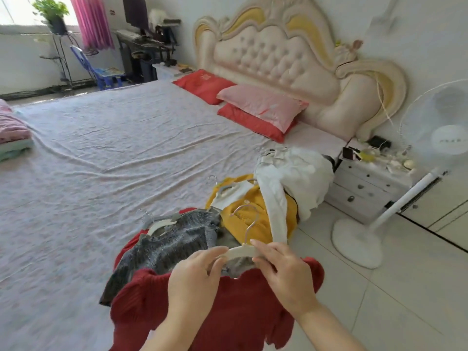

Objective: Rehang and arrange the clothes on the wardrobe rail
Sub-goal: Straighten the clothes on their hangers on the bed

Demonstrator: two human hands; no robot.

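A red knitted top [235, 307] hangs in front of me on a white hanger [241, 250] with a metal hook. My left hand [196, 277] grips the hanger's left arm at the neckline, and my right hand [286, 269] pinches its right arm. Behind them, at the bed's near corner, lies a pile of clothes on hangers: a grey knit [172, 244], a yellow sweater [250, 214] and a white garment [296, 178]. No wardrobe rail shows in this view.
The wide bed [101, 153] carries red and pink pillows [263, 107] by the padded headboard. Folded bedding [12, 133] lies at the left edge. A white standing fan [379, 216] and a bedside drawer unit [367, 188] stand on the tiled floor to the right.
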